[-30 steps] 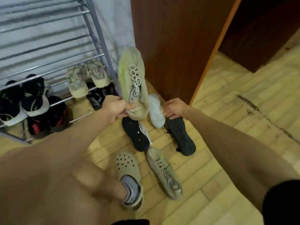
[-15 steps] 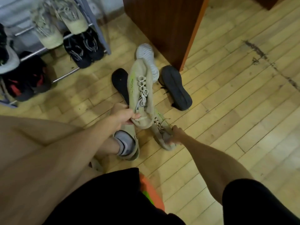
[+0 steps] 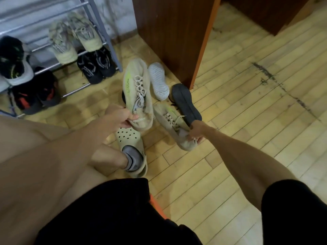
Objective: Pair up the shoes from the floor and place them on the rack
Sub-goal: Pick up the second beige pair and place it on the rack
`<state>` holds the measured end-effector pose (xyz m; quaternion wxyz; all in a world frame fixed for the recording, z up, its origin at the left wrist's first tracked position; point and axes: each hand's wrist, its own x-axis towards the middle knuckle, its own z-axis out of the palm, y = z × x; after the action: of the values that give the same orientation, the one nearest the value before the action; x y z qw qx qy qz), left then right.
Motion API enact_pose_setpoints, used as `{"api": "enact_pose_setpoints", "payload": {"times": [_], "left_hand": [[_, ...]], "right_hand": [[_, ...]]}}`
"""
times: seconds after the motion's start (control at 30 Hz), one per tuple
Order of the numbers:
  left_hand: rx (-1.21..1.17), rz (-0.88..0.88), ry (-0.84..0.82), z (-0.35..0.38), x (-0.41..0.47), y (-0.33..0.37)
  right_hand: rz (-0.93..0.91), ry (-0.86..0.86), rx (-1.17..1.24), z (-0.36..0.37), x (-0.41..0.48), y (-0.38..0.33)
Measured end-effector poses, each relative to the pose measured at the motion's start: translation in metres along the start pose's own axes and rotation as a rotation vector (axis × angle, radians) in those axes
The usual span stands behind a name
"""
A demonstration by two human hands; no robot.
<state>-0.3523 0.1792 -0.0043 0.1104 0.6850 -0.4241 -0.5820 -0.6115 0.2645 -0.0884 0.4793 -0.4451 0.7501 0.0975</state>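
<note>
Over floor point(image 3: 247, 121) | left hand point(image 3: 120, 117) grip holds beige sneaker point(image 3: 139, 91), black shoe point(image 3: 123, 96) behind mostly hidden | right hand point(image 3: 196, 131) grip holds mate point(image 3: 169, 119)

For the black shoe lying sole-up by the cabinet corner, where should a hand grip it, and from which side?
Likely its near end, pinched across the sole's width, coming from the open floor on its right: the black shoe lies sole up, its far end by the cabinet, a beige sneaker alongside its left.

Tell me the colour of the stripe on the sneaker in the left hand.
Neon yellow-green, on the beige knit lace-up sneaker; head view shows it best.
</note>
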Motion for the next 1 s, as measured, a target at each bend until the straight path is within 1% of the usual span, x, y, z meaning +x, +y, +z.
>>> {"api": "enact_pose_setpoints", "payload": {"times": [0.1,0.23,0.37,0.43,0.53,0.6,0.7,0.83,1.0], "left_hand": [[-0.006,0.044,0.066,-0.029,-0.006,0.022],[-0.043,0.106,0.136,-0.074,-0.024,0.049],[-0.097,0.159,0.227,-0.124,-0.043,0.07],[-0.133,0.168,0.244,-0.147,-0.051,0.077],[-0.155,0.189,0.314,-0.18,-0.054,0.083],[-0.196,0.195,0.349,-0.2,-0.05,0.087],[-0.245,0.214,0.38,-0.226,-0.034,0.098],[-0.35,0.218,0.379,-0.249,0.006,0.118],[-0.47,0.216,0.395,-0.277,0.066,0.148]], "right_hand": [[-0.115,0.12,0.226,-0.032,-0.015,-0.025],[-0.279,0.14,0.487,-0.069,-0.032,-0.083],[-0.407,0.176,0.49,-0.099,-0.048,-0.155],[-0.474,0.172,0.483,-0.109,-0.056,-0.19],[-0.545,0.155,0.478,-0.121,-0.067,-0.241],[-0.56,0.148,0.494,-0.129,-0.069,-0.274],[-0.528,0.172,0.504,-0.145,-0.066,-0.325],[-0.5,0.155,0.641,-0.164,-0.051,-0.38],[-0.508,0.225,0.626,-0.186,-0.009,-0.43]]}}
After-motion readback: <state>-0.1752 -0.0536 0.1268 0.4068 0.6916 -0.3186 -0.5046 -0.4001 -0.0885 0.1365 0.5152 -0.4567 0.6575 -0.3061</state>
